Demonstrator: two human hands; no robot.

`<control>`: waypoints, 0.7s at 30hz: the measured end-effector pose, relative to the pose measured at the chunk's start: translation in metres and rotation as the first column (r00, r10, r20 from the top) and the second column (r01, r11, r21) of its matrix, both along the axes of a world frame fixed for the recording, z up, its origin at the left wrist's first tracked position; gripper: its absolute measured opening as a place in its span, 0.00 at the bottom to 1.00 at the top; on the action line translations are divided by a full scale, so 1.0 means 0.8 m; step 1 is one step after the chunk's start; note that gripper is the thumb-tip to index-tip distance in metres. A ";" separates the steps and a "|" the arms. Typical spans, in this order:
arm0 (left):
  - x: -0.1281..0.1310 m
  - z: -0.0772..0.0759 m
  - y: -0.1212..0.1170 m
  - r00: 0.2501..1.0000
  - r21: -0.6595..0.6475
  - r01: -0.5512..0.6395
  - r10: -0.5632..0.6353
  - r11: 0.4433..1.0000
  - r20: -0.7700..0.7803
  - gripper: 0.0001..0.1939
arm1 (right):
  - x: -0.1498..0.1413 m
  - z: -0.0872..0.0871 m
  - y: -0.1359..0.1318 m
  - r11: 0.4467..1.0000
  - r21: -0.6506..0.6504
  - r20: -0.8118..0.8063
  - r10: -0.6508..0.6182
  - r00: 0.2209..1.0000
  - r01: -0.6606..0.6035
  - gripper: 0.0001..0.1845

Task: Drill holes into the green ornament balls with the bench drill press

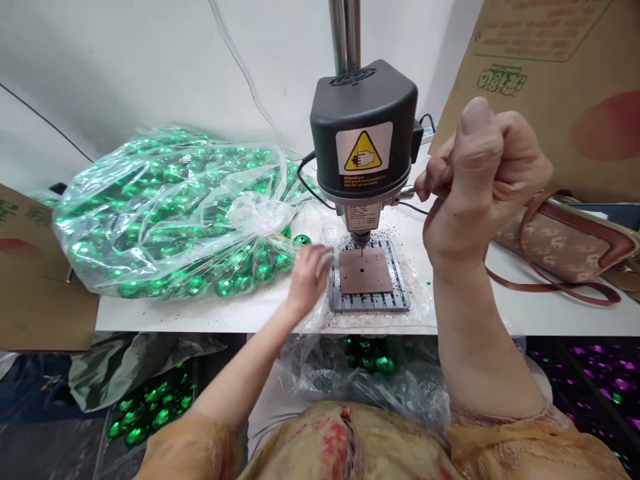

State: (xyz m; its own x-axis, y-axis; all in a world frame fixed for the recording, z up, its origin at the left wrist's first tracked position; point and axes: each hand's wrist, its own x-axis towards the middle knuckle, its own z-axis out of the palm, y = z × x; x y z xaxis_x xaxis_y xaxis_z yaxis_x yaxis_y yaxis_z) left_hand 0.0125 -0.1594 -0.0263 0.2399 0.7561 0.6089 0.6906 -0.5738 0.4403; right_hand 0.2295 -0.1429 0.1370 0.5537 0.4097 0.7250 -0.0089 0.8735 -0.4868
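A small black bench drill (363,130) stands on the white table (225,313), its bit over a brown pad on a grey slotted base (369,275). My right hand (480,177) is closed in a fist round the drill's side lever (406,194). My left hand (309,273) is beside the base's left edge, near the mouth of a clear plastic bag of shiny green balls (170,213). Motion blurs its fingers, so I cannot make out whether they hold anything. One loose green ball (301,241) lies just beyond that hand.
A brown cardboard box (550,73) leans at the back right with a patterned handbag (565,240) in front of it. Another cardboard box (30,267) sits at the left. Below the table edge are bags of green balls (370,357) and purple balls (600,373).
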 end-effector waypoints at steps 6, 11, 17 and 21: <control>-0.054 0.031 0.119 0.936 -0.356 -0.313 0.223 0.880 -0.273 0.17 | 0.000 -0.004 0.001 1.000 0.025 0.001 -0.015 1.000 0.015 0.26; -0.045 0.022 0.097 0.974 -0.350 -0.200 0.224 0.915 0.030 0.22 | -0.001 -0.005 0.002 0.999 0.033 0.024 -0.036 0.999 0.035 0.27; 0.017 0.028 0.021 0.574 -0.475 0.521 0.121 0.709 0.810 0.25 | -0.001 -0.005 0.002 0.998 0.068 -0.001 0.002 1.000 -0.002 0.26; 0.049 0.017 -0.005 0.546 -0.561 0.497 0.264 0.662 0.795 0.25 | -0.001 -0.007 -0.003 0.999 0.037 0.025 -0.008 1.000 0.007 0.24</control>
